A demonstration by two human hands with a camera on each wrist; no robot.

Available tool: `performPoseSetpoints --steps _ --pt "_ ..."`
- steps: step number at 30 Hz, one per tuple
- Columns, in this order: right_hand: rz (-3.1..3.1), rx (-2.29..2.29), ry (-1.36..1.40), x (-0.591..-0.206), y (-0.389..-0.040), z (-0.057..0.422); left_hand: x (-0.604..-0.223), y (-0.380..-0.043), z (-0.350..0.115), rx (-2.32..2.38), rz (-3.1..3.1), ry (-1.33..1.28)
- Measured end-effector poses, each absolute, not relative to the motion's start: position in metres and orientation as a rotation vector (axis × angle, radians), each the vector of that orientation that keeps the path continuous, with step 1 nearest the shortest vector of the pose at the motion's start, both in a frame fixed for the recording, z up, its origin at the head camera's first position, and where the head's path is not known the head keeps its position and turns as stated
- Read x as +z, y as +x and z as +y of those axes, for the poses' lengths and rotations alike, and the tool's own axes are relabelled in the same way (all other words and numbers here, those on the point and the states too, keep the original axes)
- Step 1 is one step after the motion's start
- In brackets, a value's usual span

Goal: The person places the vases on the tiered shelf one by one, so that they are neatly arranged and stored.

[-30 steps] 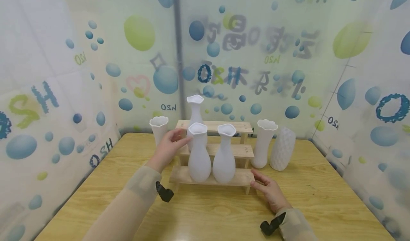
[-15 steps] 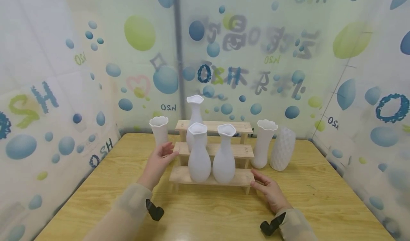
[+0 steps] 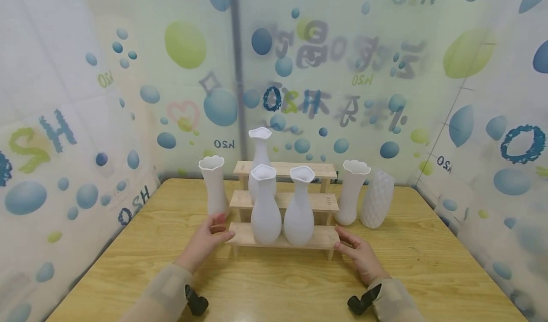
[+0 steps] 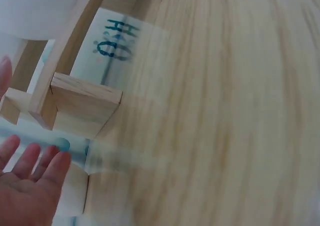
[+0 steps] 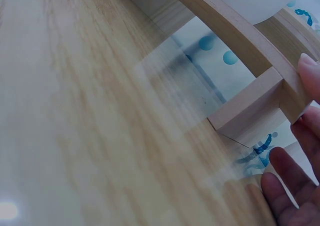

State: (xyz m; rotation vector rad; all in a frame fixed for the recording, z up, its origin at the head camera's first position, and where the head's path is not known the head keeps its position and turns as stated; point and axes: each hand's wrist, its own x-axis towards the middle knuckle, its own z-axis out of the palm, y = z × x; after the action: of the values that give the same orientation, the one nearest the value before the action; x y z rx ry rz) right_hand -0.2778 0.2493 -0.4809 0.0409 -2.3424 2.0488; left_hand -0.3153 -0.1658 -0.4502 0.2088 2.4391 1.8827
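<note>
A three-step wooden display stand (image 3: 244,236) faces me on the table. On its bottom step stand two white vases, a left one (image 3: 266,217) and a right one (image 3: 298,219), with wavy rims. Behind them a third white vase (image 3: 260,155) is on the stand, partly hidden. My left hand (image 3: 205,241) is at the left end of the bottom step, thumb close to it; in the left wrist view its fingers (image 4: 55,171) are spread and hold nothing. My right hand (image 3: 359,255) pinches the right end of the bottom step, thumb (image 5: 311,76) above and forefinger below.
A white scalloped-rim vase (image 3: 215,189) stands left of the stand, just behind my left hand. On the right stand another scalloped vase (image 3: 352,193) and a textured white vase (image 3: 377,200). A patterned curtain (image 3: 364,89) encloses the wooden table (image 3: 278,288).
My left hand has come down and toward me, from beside the upper vase past the middle step to the bottom step's left end. My right hand stays at the step's right end.
</note>
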Motion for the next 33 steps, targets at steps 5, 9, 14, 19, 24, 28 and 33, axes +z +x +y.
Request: performPoseSetpoints --steps 5,9,14,19,24,28,33 --pt "-2.337 2.057 0.047 -0.482 -0.278 0.250 -0.461 -0.319 -0.169 1.857 2.358 0.196" --pt "-2.323 2.067 0.041 -0.481 -0.278 0.250 -0.470 -0.324 -0.171 1.894 2.315 0.224" --pt "-2.323 2.073 0.041 -0.481 -0.278 0.249 -0.481 -0.327 -0.175 1.915 2.238 0.313" --pt "-2.316 2.087 0.044 -0.481 -0.278 0.249 -0.487 -0.328 -0.177 1.913 2.165 0.375" --pt "-2.313 2.083 0.013 -0.480 -0.278 0.248 -0.488 -0.327 -0.179 1.902 2.132 0.401" --pt "-2.265 2.089 -0.079 -0.477 -0.278 0.249 -0.488 -0.326 -0.179 1.911 2.126 0.429" --pt "-2.147 2.017 -0.265 -0.470 -0.280 0.256 -0.486 -0.325 -0.177 1.919 2.127 0.436"
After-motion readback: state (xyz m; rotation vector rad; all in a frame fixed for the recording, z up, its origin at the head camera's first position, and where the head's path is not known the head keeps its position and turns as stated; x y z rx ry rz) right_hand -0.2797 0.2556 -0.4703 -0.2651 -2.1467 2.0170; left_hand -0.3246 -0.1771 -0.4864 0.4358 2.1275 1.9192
